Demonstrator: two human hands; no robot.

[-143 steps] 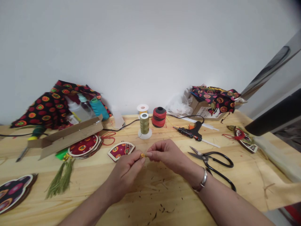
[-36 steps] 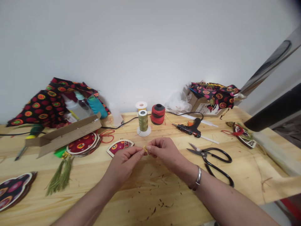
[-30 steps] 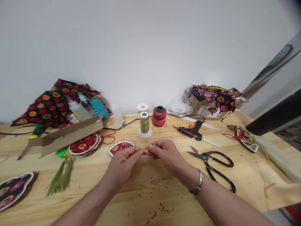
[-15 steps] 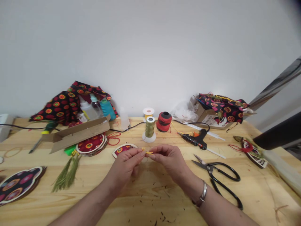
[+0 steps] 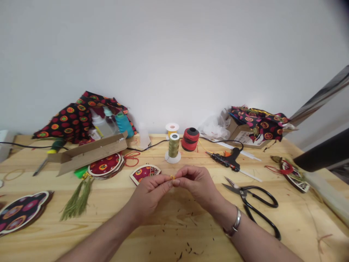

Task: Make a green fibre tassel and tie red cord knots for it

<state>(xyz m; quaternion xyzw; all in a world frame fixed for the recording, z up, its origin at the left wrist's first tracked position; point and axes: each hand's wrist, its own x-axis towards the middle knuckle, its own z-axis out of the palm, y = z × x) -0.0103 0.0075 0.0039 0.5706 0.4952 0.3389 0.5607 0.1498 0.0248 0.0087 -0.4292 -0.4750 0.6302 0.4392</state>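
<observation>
Running along a pale wall (image 5: 174, 65), the light wooden counter (image 5: 109, 236) shows a fine grain, and dark scraps (image 5: 189, 248) lie scattered on its near side, between the forearms. Above its middle the hands meet: the left hand (image 5: 151, 193) and the right hand (image 5: 195, 183) both pinch a small yellow cord (image 5: 172, 177) between thumb and forefinger, a bit of it poking up between the fingertips.

Toward the back left, black patterned cloth (image 5: 64, 120) folds around bottles (image 5: 101, 125) and a turquoise thread cone (image 5: 124, 125). An open cardboard tray (image 5: 92, 152) slants in front, partly covering a stack of round ornaments (image 5: 105, 166). In the back right corner a cardboard box (image 5: 247, 134) carries more patterned cloth on top; its inside is hidden. Near the back edge stand spools of olive thread (image 5: 173, 146) and red thread (image 5: 190, 140).

A fan-shaped ornament (image 5: 141, 174) lies just behind the left hand. Scissors (image 5: 242, 191), blades slightly apart, lie between the right hand and the right edge, with a glue gun (image 5: 229, 160) behind them. By that edge, a black cylinder (image 5: 324, 154) slants in.
</observation>
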